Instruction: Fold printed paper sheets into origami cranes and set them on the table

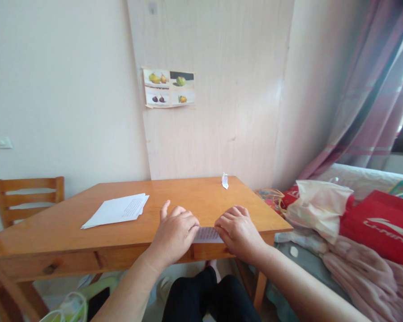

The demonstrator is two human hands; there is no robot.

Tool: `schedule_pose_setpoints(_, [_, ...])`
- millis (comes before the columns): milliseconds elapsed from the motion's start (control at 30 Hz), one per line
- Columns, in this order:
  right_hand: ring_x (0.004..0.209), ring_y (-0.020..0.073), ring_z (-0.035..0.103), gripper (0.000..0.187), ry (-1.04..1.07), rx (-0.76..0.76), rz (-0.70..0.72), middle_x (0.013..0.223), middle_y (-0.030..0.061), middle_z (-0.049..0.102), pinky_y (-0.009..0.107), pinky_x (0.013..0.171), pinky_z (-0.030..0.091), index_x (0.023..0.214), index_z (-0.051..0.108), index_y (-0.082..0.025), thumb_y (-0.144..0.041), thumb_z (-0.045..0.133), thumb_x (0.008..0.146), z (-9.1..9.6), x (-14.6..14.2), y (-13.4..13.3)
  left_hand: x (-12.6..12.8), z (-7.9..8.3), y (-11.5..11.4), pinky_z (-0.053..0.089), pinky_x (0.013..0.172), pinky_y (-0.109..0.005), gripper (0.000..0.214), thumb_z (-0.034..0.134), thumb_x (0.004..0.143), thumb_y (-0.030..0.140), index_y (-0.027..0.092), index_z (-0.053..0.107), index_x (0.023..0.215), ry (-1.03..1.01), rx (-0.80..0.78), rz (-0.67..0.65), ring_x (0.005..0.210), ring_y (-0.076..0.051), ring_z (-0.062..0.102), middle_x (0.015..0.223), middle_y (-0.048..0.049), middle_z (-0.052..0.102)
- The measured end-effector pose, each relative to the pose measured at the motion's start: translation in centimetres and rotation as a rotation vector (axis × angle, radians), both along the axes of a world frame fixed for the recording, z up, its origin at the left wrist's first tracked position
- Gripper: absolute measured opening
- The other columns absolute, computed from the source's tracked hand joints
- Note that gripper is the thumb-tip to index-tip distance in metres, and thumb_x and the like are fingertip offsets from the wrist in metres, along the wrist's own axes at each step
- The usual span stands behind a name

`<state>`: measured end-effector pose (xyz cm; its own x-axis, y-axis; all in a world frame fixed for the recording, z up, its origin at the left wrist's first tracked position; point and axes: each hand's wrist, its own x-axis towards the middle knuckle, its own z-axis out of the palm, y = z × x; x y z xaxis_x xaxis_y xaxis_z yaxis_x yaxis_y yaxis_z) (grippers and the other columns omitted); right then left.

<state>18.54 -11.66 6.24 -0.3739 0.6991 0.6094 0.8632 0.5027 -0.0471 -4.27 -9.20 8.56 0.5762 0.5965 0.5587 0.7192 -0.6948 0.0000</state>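
Observation:
A small printed paper [207, 234] lies at the near edge of the wooden table [70, 241], folded narrow. My left hand [176, 232] presses on its left end with fingers curled and the thumb sticking up. My right hand [237, 230] covers its right end, fingers curled down on the sheet. Only the strip between the hands shows. A small folded white paper piece [225, 180] stands at the table's far edge.
A stack of printed sheets [118, 210] lies on the table's left half. A wooden chair [27, 197] stands at the left. To the right a bed holds a plastic bag [317, 203], red bags [379, 232] and a pink blanket [362, 273]. Fruit pictures [169, 87] hang on the wall panel.

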Motion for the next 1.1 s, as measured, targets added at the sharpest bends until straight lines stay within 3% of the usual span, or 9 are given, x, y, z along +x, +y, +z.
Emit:
schedule_pose_setpoints(233, [0.088,0.0208,0.056,0.017,0.060,-0.002,-0.061,0.083,0.0028,0.071,0.036,0.086,0.033,0.085,0.068,-0.023,-0.025,0.056,0.097,-0.2,3.0,1.0,-2.2,0.6,1.0,0.009,0.116,-0.062,0.019,0.053,0.093,0.026,0.026,0.068,0.081,-0.081,-0.053,0.055,0.090,-0.021,0.061,0.082,0.0021,0.072])
schedule_pose_setpoints(333, [0.089,0.0222,0.058,0.017,0.189,-0.028,-0.123,0.083,0.0036,0.071,0.035,0.083,0.037,0.084,0.067,-0.022,-0.024,0.054,0.096,-0.7,4.8,2.1,-3.0,0.6,1.8,0.020,0.113,-0.058,0.021,0.053,0.092,0.031,0.024,0.067,0.079,-0.191,-0.125,0.079,0.084,-0.020,0.063,0.080,0.0020,0.071])
schedule_pose_setpoints(400, [0.087,0.0225,0.059,0.020,0.291,-0.050,-0.118,0.085,0.0045,0.071,0.034,0.079,0.039,0.083,0.066,-0.021,-0.027,0.051,0.096,-1.0,5.6,2.8,-3.2,0.3,2.4,0.038,0.102,-0.049,0.022,0.053,0.092,0.036,0.023,0.066,0.079,-0.343,-0.254,0.061,0.080,-0.020,0.064,0.079,0.0009,0.071])
schedule_pose_setpoints(467, [0.079,0.0207,0.059,0.025,0.388,-0.094,-0.101,0.080,0.0034,0.068,0.032,0.072,0.040,0.078,0.062,-0.021,-0.032,0.050,0.096,-1.4,5.9,3.3,-3.1,-0.2,2.9,0.048,0.079,-0.036,0.024,0.055,0.091,0.041,0.022,0.066,0.081,-0.560,-0.437,0.026,0.074,-0.020,0.064,0.077,-0.0008,0.069])
schedule_pose_setpoints(600, [0.061,0.0165,0.051,0.036,0.562,-0.237,-0.070,0.063,-0.0016,0.054,0.030,0.059,0.036,0.069,0.054,-0.021,-0.044,0.048,0.096,-2.6,5.0,3.8,-2.4,-1.4,3.7,0.045,0.062,-0.027,0.029,0.061,0.087,0.046,0.018,0.063,0.083,-0.890,-0.711,-0.050,0.066,-0.017,0.061,0.075,-0.0018,0.067])
schedule_pose_setpoints(700, [0.070,0.0179,0.058,0.036,0.779,-0.380,0.056,0.072,0.0009,0.060,0.030,0.065,0.043,0.079,0.059,-0.019,-0.050,0.050,0.095,-4.0,3.8,4.3,-1.7,-2.2,4.1,0.045,0.061,-0.026,0.030,0.065,0.085,0.047,0.017,0.060,0.084,-1.027,-0.831,-0.095,0.064,-0.015,0.059,0.074,-0.0011,0.066])
schedule_pose_setpoints(867, [0.078,0.0201,0.065,0.044,1.121,-0.576,0.161,0.089,0.0068,0.068,0.035,0.074,0.051,0.104,0.064,-0.015,-0.056,0.060,0.087,-5.7,1.6,5.0,-0.6,-3.4,5.3,0.045,0.060,-0.025,0.031,0.071,0.080,0.046,0.016,0.060,0.082,-1.163,-0.898,-0.092,0.064,-0.015,0.060,0.073,-0.0017,0.067])
schedule_pose_setpoints(1100, [0.079,0.0185,0.063,0.055,1.257,-0.705,0.290,0.091,0.0062,0.067,0.033,0.075,0.050,0.121,0.063,-0.015,-0.057,0.065,0.085,-5.7,-0.5,5.5,1.2,-5.6,7.3,0.046,0.061,-0.025,0.034,0.073,0.076,0.047,0.017,0.062,0.085,-1.284,-0.934,-0.074,0.064,-0.015,0.060,0.074,-0.0023,0.069])
